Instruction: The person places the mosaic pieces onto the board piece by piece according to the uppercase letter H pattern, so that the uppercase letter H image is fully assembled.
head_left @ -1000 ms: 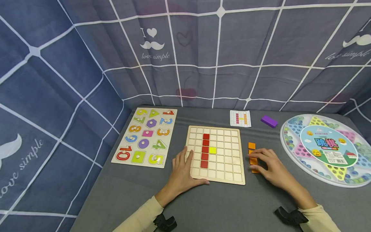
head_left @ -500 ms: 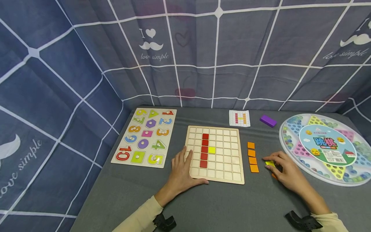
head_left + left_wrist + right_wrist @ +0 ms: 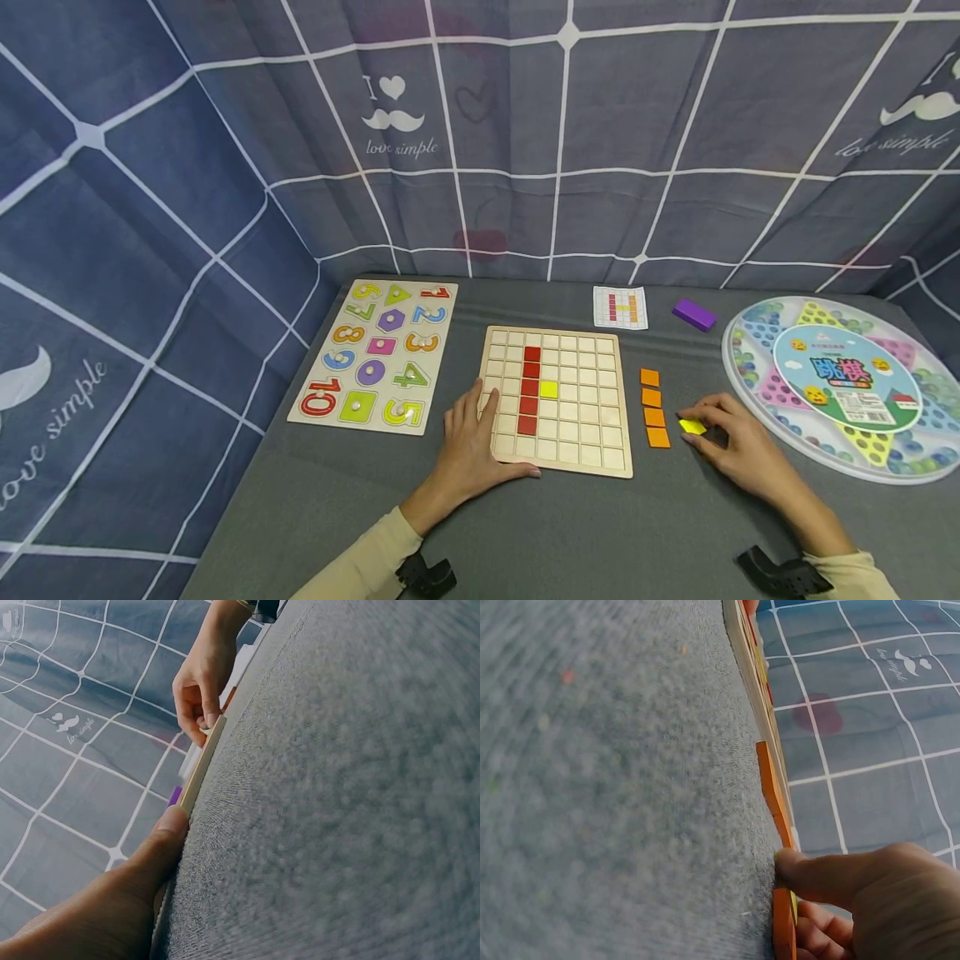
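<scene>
My left hand (image 3: 467, 442) lies across the lower left corner of a wooden grid board (image 3: 585, 417), fingers extended on its left edge and thumb along its front edge. Five-high is not counted here: several red square tiles (image 3: 529, 386) form a column on the board, with one yellow square tile (image 3: 549, 389) beside it. To the right of the board, my right hand (image 3: 738, 442) pinches another yellow square tile (image 3: 692, 426) between thumb and fingers, low over the table. Several orange square tiles (image 3: 654, 416) stand in a column between this hand and the board.
A pattern card (image 3: 621, 308) and a purple block (image 3: 694, 314) lie behind the board. On the left is a number-and-shape puzzle board (image 3: 375, 350). A round Chinese checkers set (image 3: 847, 387) sits close to my right hand. Patterned cloth (image 3: 510, 208) hangs behind the table.
My right hand has moved right from the orange column and taken hold of a yellow tile, then shifted slightly left with it. The left hand stays on the board.
</scene>
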### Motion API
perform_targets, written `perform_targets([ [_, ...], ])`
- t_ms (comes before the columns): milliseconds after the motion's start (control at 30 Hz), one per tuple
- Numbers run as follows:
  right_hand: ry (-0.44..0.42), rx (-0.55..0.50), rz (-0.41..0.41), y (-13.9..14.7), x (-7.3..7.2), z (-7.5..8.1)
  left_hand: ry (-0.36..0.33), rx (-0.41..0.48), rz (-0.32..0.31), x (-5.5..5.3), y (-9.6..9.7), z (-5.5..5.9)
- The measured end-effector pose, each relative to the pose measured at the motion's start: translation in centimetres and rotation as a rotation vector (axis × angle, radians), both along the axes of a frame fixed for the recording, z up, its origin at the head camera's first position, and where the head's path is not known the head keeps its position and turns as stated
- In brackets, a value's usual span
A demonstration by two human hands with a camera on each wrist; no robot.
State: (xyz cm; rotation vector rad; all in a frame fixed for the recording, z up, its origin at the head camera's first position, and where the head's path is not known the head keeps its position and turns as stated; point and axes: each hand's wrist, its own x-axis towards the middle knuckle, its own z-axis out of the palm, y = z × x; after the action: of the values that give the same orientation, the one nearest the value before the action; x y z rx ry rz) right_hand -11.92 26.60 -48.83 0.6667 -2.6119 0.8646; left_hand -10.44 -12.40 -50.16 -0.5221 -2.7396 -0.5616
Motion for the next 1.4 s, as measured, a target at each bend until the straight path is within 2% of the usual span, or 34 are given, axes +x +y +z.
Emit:
perform_targets([
  [167, -0.008, 0.007, 0.056, -0.04, 0.01, 0.23, -0.055, 0.02, 0.005, 0.01, -0.02, 0.14],
  [267, 0.006, 0.016, 0.076, -0.02, 0.03, 0.23, -0.062, 0.025, 0.007, -0.05, -0.05, -0.08],
  [933, 0.004, 0.028, 0.05, 0.1, 0.04, 0.02, -0.069, 0.028, 0.005, 0.07, 0.03, 0.12],
  [1400, 0.014, 0.011, 0.066, 0.08, 0.03, 0.02, -0.08, 0.014, 0.014, 0.04, 0.02, 0.17],
])
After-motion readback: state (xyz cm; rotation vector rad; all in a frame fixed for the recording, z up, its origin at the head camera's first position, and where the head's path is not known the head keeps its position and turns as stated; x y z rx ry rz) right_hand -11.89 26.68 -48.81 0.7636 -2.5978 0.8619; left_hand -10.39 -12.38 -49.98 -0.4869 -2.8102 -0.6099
